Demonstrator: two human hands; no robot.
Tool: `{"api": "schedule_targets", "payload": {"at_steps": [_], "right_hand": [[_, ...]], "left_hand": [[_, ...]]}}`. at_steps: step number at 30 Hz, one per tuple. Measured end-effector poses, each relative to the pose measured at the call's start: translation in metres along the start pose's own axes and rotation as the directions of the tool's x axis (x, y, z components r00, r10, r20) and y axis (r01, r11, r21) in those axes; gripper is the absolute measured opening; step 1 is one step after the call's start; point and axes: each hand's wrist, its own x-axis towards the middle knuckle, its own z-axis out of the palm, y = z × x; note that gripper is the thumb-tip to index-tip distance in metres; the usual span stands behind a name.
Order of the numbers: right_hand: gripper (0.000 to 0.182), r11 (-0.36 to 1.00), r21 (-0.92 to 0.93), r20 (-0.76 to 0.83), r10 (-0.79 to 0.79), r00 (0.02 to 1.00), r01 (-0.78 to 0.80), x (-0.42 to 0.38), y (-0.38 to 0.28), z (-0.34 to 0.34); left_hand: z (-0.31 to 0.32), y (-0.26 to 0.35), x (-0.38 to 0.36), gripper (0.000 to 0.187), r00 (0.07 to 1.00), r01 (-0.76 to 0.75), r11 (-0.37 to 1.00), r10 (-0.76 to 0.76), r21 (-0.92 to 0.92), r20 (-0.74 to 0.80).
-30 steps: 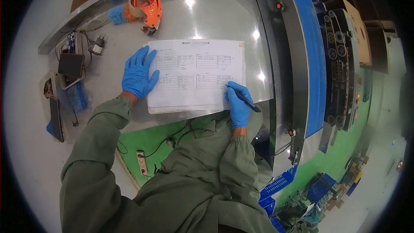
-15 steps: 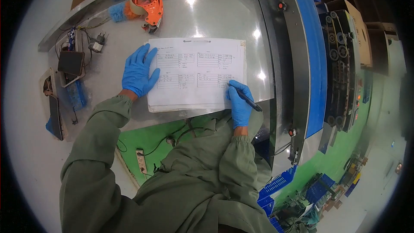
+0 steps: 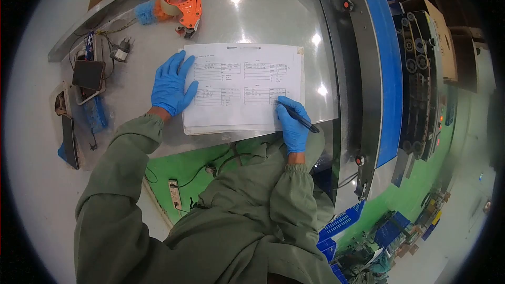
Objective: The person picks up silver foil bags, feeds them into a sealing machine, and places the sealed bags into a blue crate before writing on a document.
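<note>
A stack of paper forms [image 3: 236, 118] with printed tables and handwriting lies on the metal table, fastened at its top edge. My left hand [image 3: 172, 87], in a blue glove, rests on the left margin of the paper with fingers extended and thumb apart. Gripped in my gloved right hand [image 3: 293, 126] is a black pen [image 3: 301, 118]. Its writing end points to the lower right table on the sheet. Whether the tip touches the paper is hard to tell.
An orange tape dispenser [image 3: 184, 2] stands at the table's back. Left of the paper are a dark-screened phone [image 3: 88, 75], a plug adapter [image 3: 121, 50] and cables. A blue conveyor belt [image 3: 386, 89] runs along the right. Below, a power strip [image 3: 174, 194] lies on the green floor.
The whole view has shifted slightly, so table and paper appear a little to the right. Both hands keep nearly the same place on the paper, the pen still in the right.
</note>
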Motion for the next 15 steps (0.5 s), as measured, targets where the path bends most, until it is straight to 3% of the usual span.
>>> {"api": "schedule_targets", "payload": {"at_steps": [3,15], "right_hand": [[0.021,0.991,0.090,0.009,0.101,0.995,-0.102,0.000,-0.006,0.000],[0.020,0.994,0.090,-0.032,0.073,0.997,-0.070,-0.001,-0.017,0.003]], "left_hand": [[-0.001,0.001,0.000,0.062,1.000,0.006,1.000,-0.006,0.000,0.013],[-0.001,-0.001,0.000,0.063,1.000,0.010,1.000,-0.010,-0.014,-0.001]]}}
